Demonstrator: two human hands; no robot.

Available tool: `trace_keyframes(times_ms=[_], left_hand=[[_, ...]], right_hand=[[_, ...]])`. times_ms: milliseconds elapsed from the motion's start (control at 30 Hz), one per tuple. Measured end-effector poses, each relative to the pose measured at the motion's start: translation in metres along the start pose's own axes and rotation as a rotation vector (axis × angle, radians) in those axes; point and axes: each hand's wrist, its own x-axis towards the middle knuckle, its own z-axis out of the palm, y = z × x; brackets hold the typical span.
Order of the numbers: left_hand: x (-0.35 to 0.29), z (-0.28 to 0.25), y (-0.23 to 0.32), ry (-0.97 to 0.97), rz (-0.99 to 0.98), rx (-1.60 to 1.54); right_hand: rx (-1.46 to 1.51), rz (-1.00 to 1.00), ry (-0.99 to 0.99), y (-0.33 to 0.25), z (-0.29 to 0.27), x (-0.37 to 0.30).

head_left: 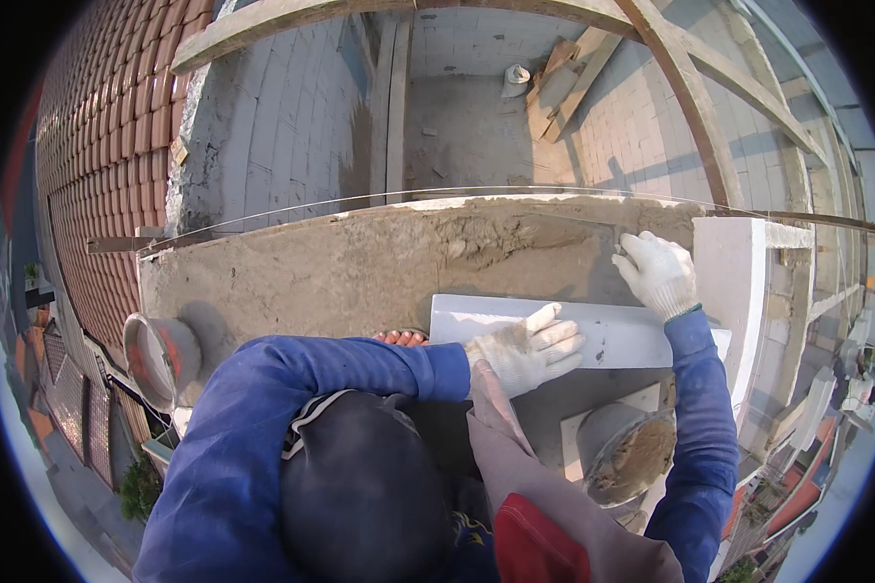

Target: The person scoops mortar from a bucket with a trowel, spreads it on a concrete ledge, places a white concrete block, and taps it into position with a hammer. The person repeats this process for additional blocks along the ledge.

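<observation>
A white knitted work glove covers my left hand (525, 350), which lies with fingers stretched out on a long, pale block (612, 325). The block lies lengthwise on top of the mortar-covered wall. My right hand (659, 275), gloved too, is beyond the block's right part, over the mortar (515, 238). Its fingers are bent, with a gap between thumb and forefinger; nothing shows in them, though the palm is hidden. Rough, lumpy mortar lies left of that hand. Below the block, between my arms, stands a bucket (632, 452) holding grey-brown mortar.
A thin string (418, 192) runs along the wall's far edge. Another white block (729, 282) stands at the right end. A mortar-smeared bucket (160, 360) is at the left. Wooden beams (685, 97) cross above a deep drop into a room; tiled roof (117, 117) lies left.
</observation>
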Motion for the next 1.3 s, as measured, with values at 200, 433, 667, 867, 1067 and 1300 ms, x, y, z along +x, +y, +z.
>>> trace_keyframes(times_ms=[200, 433, 667, 867, 1067, 1300], left_hand=[[0.007, -0.026, -0.001, -0.091, 0.028, -0.012], [0.002, -0.023, 0.002, -0.091, -0.023, -0.066], [0.003, -0.022, 0.002, -0.086, 0.024, -0.048], [0.006, -0.025, 0.000, -0.137, 0.017, 0.011], [0.022, -0.044, 0.007, -0.307, -0.052, -0.098], [0.088, -0.077, 0.029, -0.276, 0.124, -0.422]], right_hand=[[-0.116, 0.066, 0.036, 0.001, -0.010, -0.033], [-0.131, -0.053, -0.037, -0.031, 0.003, -0.026], [-0.222, -0.030, -0.114, -0.030, -0.019, -0.033], [-0.057, 0.249, 0.097, -0.031, -0.088, -0.105], [0.206, 0.884, 0.152, -0.058, -0.137, -0.292], [0.135, 1.259, -0.078, -0.126, -0.088, -0.489]])
